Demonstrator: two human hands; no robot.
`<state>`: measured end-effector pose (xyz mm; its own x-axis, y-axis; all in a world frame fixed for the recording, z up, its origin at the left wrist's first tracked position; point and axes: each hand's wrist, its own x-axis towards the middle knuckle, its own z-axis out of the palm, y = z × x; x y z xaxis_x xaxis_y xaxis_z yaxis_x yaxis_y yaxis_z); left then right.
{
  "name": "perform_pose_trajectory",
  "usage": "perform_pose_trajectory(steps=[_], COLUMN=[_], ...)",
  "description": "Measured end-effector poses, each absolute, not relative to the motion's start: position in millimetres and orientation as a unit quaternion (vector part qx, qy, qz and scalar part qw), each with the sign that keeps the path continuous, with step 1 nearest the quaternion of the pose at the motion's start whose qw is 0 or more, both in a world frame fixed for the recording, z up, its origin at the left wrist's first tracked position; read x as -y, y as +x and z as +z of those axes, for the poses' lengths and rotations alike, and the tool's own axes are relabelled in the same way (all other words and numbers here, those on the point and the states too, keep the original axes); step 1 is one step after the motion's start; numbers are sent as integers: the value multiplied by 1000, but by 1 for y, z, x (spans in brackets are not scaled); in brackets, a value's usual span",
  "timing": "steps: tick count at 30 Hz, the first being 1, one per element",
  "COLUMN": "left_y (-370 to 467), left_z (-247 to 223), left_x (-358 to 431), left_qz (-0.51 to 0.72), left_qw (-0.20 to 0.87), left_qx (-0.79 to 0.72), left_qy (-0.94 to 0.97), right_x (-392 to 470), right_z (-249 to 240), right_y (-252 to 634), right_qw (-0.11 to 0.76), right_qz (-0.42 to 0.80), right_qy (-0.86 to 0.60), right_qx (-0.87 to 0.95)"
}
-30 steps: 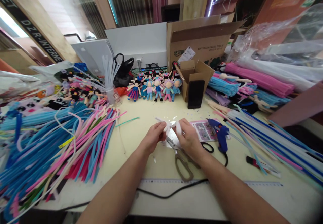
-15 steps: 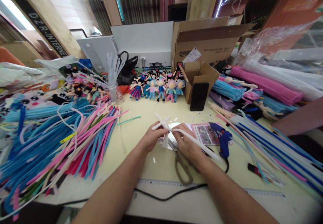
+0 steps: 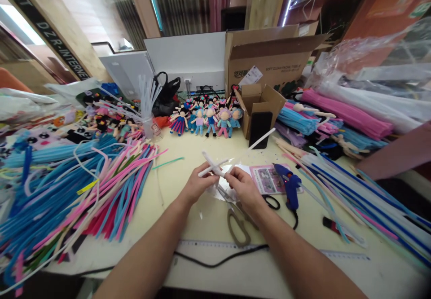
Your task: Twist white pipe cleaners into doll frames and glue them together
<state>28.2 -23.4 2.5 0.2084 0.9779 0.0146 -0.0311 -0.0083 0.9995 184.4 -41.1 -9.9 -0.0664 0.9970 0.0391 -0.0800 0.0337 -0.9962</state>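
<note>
Above the bench (image 3: 188,213), in front of the dolls (image 3: 210,120), the white pipe cleaners (image 3: 215,168) were held crossed between both hands. The left hand (image 3: 198,184) had its fingers closed on them; the right hand's (image 3: 244,189) fingers were pinched on one strand, whose free end angled up toward the phone (image 3: 261,129). Scissors (image 3: 238,225) lay beneath, with the glue gun (image 3: 290,186) to the right.

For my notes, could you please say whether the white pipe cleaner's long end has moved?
Yes: the long end swung upward in view, now overlapping the black phone.
</note>
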Motion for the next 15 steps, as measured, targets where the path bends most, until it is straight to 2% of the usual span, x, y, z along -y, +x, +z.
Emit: perform_pose_trajectory(steps=[3,6,10,15], left_y=[30,30,31,36], left_z=[8,9,6,-1], left_x=[22,20,23,28], left_qz=[474,470,361,347], left_qw=[525,532,670,770], left_qx=[-458,-491,-432,-359], left_qy=[538,504,483,398], right_x=[43,43,43,47], right_z=[-8,-2,3,1], right_y=[187,195,204,201], right_qw=[525,534,533,471], right_qz=[484,371,201,132], right_qy=[-463,-491,-507,-459], right_qx=[526,580,647,742])
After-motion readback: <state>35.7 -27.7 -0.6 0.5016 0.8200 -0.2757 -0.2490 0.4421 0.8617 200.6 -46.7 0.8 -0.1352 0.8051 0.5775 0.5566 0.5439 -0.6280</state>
